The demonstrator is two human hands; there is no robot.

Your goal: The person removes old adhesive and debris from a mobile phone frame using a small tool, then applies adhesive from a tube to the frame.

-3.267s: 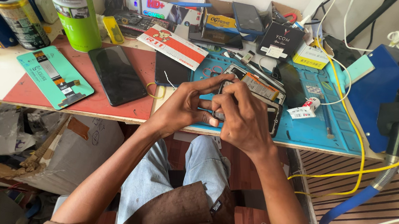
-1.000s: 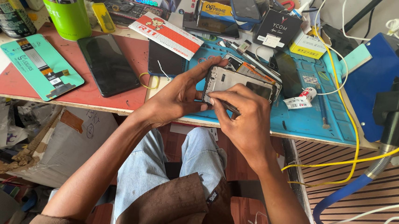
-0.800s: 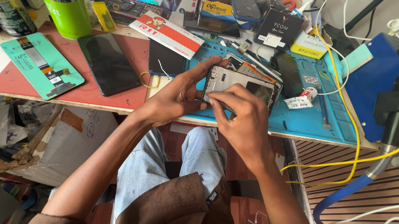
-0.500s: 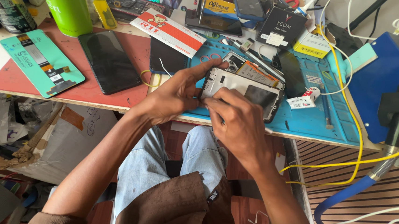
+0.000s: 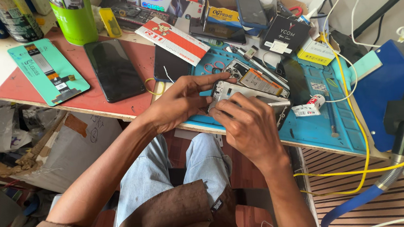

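While both hands sit at the front edge of the bench, they share one phone frame (image 5: 253,97), a silver-rimmed shell lying on the blue mat (image 5: 333,132) just above the table edge.

Left hand (image 5: 181,102): fingers spread, palm down, thumb side on the frame's left end, index finger stretched along its top edge. Holding the frame steady.

Right hand (image 5: 248,124): curled over the frame's lower half, fingers bent in a narrow pinch against it. Whether it holds a small tool I cannot tell; the fingers hide that spot.

Right end of the frame pokes out past the right knuckles, dark inside.

Around it:
- Opened phone (image 5: 256,79) with battery showing, just behind the frame on the mat.
- Small white tube (image 5: 309,107) with red cap, just right of the frame.
- Dark phone (image 5: 112,69) face up on the red mat (image 5: 19,79), well left of the hands.
- Teal phone panel (image 5: 48,72) further left, on the same mat.
- Green can (image 5: 74,7) and a yellow-striped can (image 5: 10,7) at back left.
- Red-and-white flat box (image 5: 178,40) behind the left hand.
- Black box (image 5: 288,34) and yellow box (image 5: 316,51) at the back.
- Yellow cable (image 5: 354,105) loops across the blue mat's right side and off the bench.

Jeans-clad knees below the bench.
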